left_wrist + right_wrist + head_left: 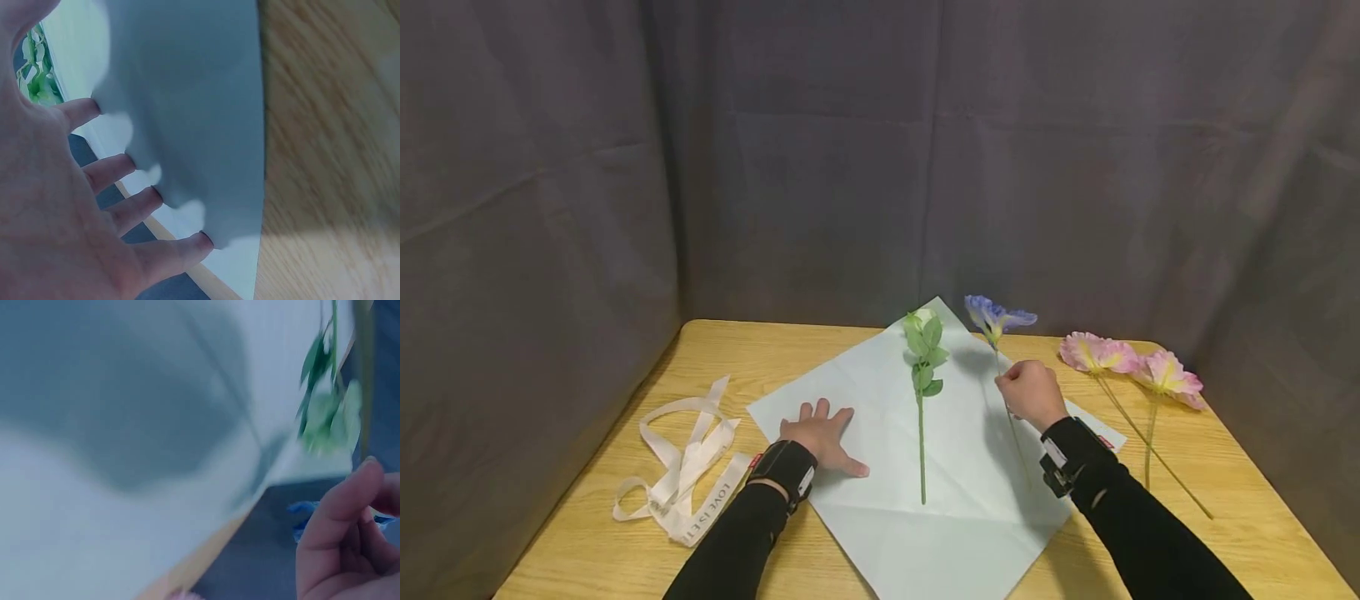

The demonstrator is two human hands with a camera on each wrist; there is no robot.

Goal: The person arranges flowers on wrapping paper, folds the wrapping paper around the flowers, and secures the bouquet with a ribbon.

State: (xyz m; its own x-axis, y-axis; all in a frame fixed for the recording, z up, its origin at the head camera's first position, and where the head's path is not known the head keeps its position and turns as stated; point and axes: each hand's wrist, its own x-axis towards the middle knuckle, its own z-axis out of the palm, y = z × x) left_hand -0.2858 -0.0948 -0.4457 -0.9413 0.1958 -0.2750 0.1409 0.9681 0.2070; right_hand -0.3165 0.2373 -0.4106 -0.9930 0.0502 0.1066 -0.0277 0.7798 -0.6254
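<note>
A pale sheet of wrapping paper [951, 542] lies diagonally on the wooden table. My left hand [820, 435] rests on its left corner with the fingers spread; the left wrist view shows the fingertips [203, 242] pressing on the paper near its edge. In the middle of the sheet lies a white rose [922, 350] with green leaves and a long stem. Over the sheet's right side, my right hand [1033, 393] pinches the thin stem of a blue artificial flower [995, 317]. Its bloom points away from me, and its shadow falls on the paper.
To the right lie two pink flowers [1097, 353] with crossing stems. A tangled cream ribbon [679, 479] with printed letters lies at the left, near my left sleeve. Grey curtains [805, 167] stand behind the table and along both sides.
</note>
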